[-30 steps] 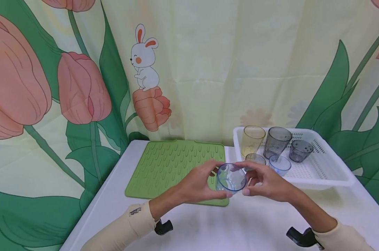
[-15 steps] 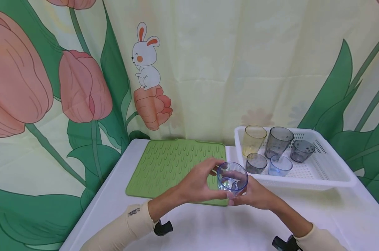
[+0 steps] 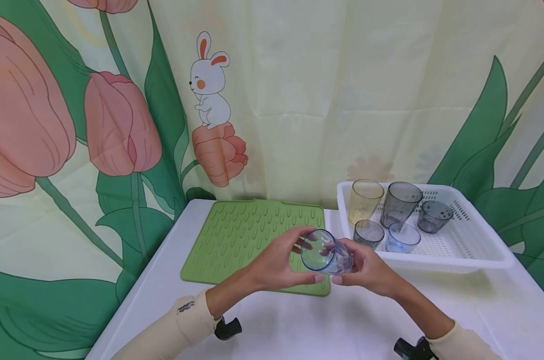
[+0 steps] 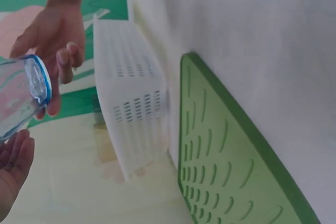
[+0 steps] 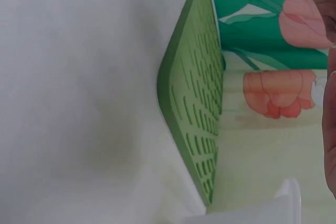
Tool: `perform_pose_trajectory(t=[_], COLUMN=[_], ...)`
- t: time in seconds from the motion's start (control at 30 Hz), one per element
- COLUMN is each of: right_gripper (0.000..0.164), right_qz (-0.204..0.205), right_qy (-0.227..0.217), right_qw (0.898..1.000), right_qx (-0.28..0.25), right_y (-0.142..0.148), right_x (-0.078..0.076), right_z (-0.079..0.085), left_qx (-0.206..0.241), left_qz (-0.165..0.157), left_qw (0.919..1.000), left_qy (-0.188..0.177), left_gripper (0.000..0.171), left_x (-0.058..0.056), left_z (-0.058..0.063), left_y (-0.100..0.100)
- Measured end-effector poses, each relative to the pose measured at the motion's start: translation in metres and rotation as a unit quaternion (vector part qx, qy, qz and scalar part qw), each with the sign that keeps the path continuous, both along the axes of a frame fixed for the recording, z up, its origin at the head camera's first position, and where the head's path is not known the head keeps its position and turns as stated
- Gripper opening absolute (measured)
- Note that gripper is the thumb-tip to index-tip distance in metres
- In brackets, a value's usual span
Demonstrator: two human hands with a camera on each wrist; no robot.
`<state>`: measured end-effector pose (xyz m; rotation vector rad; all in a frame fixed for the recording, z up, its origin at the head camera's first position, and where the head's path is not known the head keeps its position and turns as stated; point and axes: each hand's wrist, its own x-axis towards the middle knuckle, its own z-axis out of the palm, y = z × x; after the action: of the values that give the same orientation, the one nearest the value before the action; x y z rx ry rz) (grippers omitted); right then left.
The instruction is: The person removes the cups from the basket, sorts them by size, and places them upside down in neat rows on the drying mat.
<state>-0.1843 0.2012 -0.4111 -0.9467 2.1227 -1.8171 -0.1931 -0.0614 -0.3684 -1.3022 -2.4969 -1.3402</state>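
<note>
A clear drinking glass with a blue rim [image 3: 341, 261] is held between both hands above the front right corner of the green mat, tilted with its mouth toward the left. My left hand [image 3: 276, 260] grips it near the mouth, thumb below and fingers above. At the base end, my right hand [image 3: 372, 269] holds it between thumb and fingers. The left wrist view shows the glass [image 4: 16, 95] at the left edge, its thick base by the right hand [image 4: 60, 35]. In the right wrist view the glass is out of sight.
A green ridged mat [image 3: 249, 245] lies on the white table [image 3: 290, 330]. To the right stands a white perforated basket [image 3: 443, 261] with a yellow glass [image 3: 364, 205], a tall grey glass [image 3: 400, 206], a blue glass [image 3: 402, 240] and small grey ones. A printed curtain [image 3: 294, 100] hangs behind.
The glass has tipped from nearly upright to lying over with its mouth leftward. My right hand has shifted from the rim down to the base, while my left keeps hold.
</note>
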Motion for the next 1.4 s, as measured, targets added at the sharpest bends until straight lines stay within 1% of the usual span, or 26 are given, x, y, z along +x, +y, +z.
perform_pose_trajectory(t=[0.13, 0.27, 0.43, 0.53, 0.7, 0.9, 1.0, 1.13, 1.27, 1.4], right_gripper=[0.057, 0.059, 0.061, 0.063, 0.06, 0.06, 0.06, 0.06, 0.063, 0.064], right_qz=[-0.029, -0.044, -0.046, -0.043, -0.03, -0.021, -0.025, -0.032, -0.041, -0.05], right_qy=[-0.001, -0.005, -0.018, -0.027, -0.033, -0.036, -0.031, -0.029, -0.036, -0.043], right_qw=[0.999, 0.998, 0.996, 0.995, 0.996, 0.997, 0.997, 0.998, 0.997, 0.996], right_qx=[0.026, 0.046, 0.071, 0.083, 0.076, 0.062, 0.061, 0.054, 0.058, 0.063], right_y=[0.006, 0.011, 0.011, 0.01, 0.009, 0.007, 0.005, 0.001, -0.003, -0.009], right_x=[-0.001, -0.003, -0.006, -0.007, -0.009, -0.012, -0.013, -0.014, -0.016, -0.018], right_z=[0.002, 0.005, 0.009, 0.011, 0.016, 0.019, 0.02, 0.022, 0.023, 0.022], left_qx=[-0.013, -0.017, -0.034, -0.044, -0.06, -0.067, -0.073, -0.084, -0.091, -0.089], left_qz=[0.004, 0.013, 0.034, 0.036, 0.027, 0.028, 0.029, 0.033, 0.042, 0.046], left_qw=[0.9997, 0.9994, 0.9986, 0.9981, 0.9973, 0.9959, 0.9951, 0.9941, 0.9933, 0.9928], left_qy=[-0.018, -0.027, -0.022, -0.023, -0.032, -0.053, -0.061, -0.059, -0.058, -0.066], left_gripper=[0.084, 0.083, 0.084, 0.085, 0.08, 0.077, 0.077, 0.074, 0.07, 0.068], left_x=[-0.001, -0.002, -0.003, -0.004, -0.006, -0.009, -0.009, -0.008, -0.008, -0.008], left_z=[-0.005, -0.008, -0.011, -0.013, -0.017, -0.021, -0.023, -0.023, -0.024, -0.027], left_y=[-0.003, -0.005, -0.008, -0.009, -0.011, -0.013, -0.014, -0.016, -0.017, -0.018])
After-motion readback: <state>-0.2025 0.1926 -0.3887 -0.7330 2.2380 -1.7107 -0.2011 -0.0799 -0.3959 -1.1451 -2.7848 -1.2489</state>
